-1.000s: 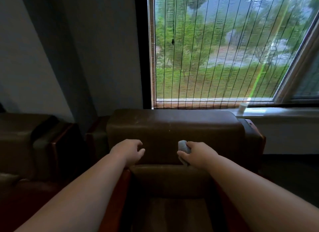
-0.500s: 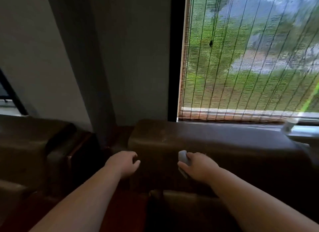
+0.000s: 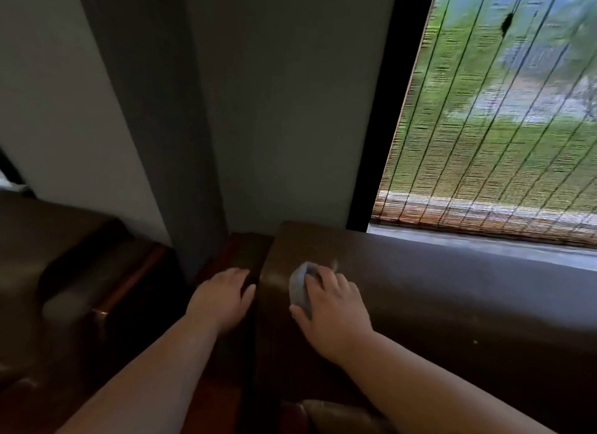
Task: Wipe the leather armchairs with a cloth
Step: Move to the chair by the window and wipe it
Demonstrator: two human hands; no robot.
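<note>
leather, far left: a second dark brown armchair (image 3: 48,272) stands at the left edge, its padded arm ending in a reddish wooden rail; well apart from both hands.
wall: a grey wall (image 3: 290,110) with a darker vertical pillar (image 3: 155,126) rises behind the chairs, the pillar coming down between the two of them.
left hand: the left hand (image 3: 223,299) rests palm down on the wooden arm (image 3: 248,249) of the near chair, just left of the backrest corner; its fingers (image 3: 240,273) lie straight and close together, holding nothing.
armchair: the near armchair (image 3: 452,304) shows its broad brown leather backrest, running from the middle to the right edge, with a faint sheen at the rounded left corner.
cloth: a small pale grey cloth (image 3: 298,288) sits bunched against the upper left part of that backrest, touching the leather, partly covered by the right hand.
right hand: the right hand (image 3: 332,307) presses the cloth onto the leather; its fingers (image 3: 318,280) curl over the top of the cloth with the thumb below, gripping it.
window: a woven blind (image 3: 484,126) hangs over the window at the right, blurred greenery behind it; a pale sill (image 3: 484,243) runs just behind the backrest top.
writing: none can be read on anything.
containers: none show.
</note>
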